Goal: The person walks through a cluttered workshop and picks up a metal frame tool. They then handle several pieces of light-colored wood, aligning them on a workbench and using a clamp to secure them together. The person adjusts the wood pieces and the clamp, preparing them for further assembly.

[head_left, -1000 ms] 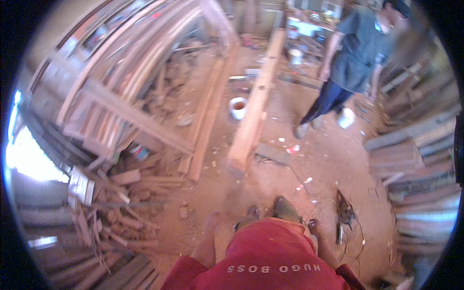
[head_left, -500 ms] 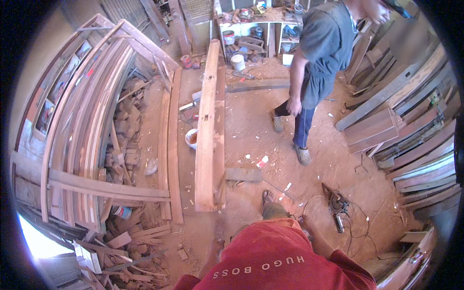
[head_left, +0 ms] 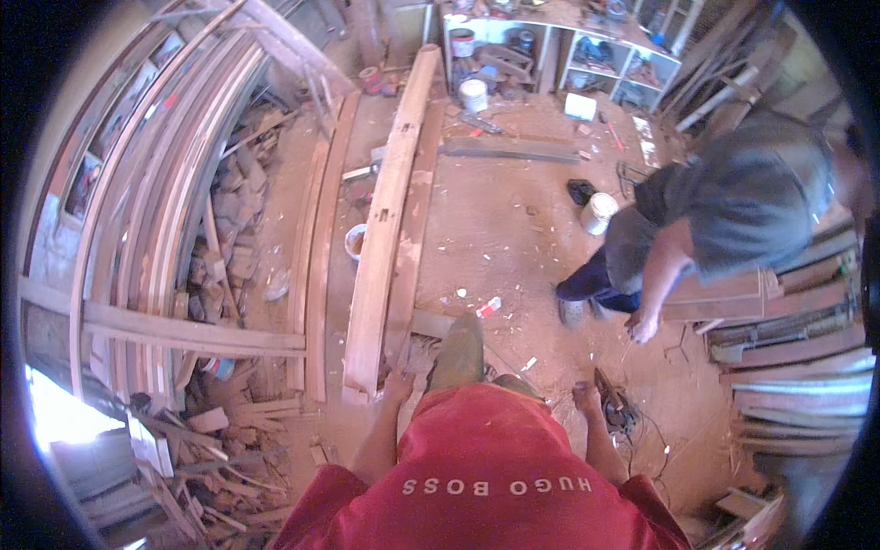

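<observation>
Head view: long wooden beam (head_left: 390,215) lies on the dirt floor (head_left: 495,229), running from just ahead of the person up toward the white shelving (head_left: 587,46). Near end sits right by the left hand (head_left: 398,383); the hand is at or touching that end, grip too small to tell. Right hand (head_left: 587,398) hangs loosely curled, holding nothing, just above a power tool (head_left: 616,408) with its cable on the floor. Thinner planks (head_left: 316,275) lie parallel, left of the beam. Small white cup (head_left: 355,242) sits between them. Scrap wood pile (head_left: 220,275) and curved frames (head_left: 147,183) further left. Second person in grey shirt (head_left: 733,202) bends over at right, near a white bucket (head_left: 598,213).
</observation>
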Tool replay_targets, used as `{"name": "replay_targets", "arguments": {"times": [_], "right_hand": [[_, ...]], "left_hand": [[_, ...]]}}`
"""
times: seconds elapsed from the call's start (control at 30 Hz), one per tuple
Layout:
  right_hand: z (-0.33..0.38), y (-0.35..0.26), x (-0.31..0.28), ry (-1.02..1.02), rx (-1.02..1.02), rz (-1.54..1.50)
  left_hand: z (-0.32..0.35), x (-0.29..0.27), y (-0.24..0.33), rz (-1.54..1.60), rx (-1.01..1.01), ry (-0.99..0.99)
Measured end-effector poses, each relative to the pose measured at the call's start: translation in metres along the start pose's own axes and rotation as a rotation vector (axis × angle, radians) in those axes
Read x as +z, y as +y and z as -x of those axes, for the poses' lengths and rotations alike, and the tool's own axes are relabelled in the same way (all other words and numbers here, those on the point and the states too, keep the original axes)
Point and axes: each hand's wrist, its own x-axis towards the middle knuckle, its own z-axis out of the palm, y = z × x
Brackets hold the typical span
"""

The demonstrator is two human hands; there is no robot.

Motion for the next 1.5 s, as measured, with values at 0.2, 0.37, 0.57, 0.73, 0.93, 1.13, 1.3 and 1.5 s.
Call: {"name": "replay_targets", "arguments": {"times": [0.2, 0.37, 0.57, 0.73, 0.93, 1.13, 1.3, 1.5], "right_hand": [[-0.015, 0.063, 0.057, -0.305, 0.377, -0.098], [-0.087, 0.022, 0.067, -0.243, 0.326, -0.182], [-0.261, -0.067, 0.054, -0.096, 0.330, -0.214], [-0.415, -0.290, -0.077, -0.146, 0.261, -0.382], [-0.530, -0.481, -0.235, -0.062, 0.281, -0.178], [-0.625, -0.356, -0.130, 0.067, 0.070, -0.235], [-0.690, -0.307, -0.097, -0.196, 0.282, -0.056], [-0.846, -0.316, -0.130, -0.225, 0.047, -0.027]], "left_hand": [[-0.048, -0.017, 0.047, -0.036, -0.190, -0.206], [-0.136, 0.000, 0.054, -0.071, -0.152, -0.336], [-0.302, -0.011, 0.119, -0.045, 0.002, -0.394], [-0.480, -0.065, 0.203, 0.122, -0.065, -0.229], [-0.609, -0.153, 0.365, 0.539, 0.053, -0.094], [-0.677, -0.138, 0.375, 0.224, 0.191, -0.067], [-0.679, -0.124, 0.362, 0.211, -0.074, -0.233], [-0.690, -0.130, 0.399, 0.058, -0.231, -0.004]]}}
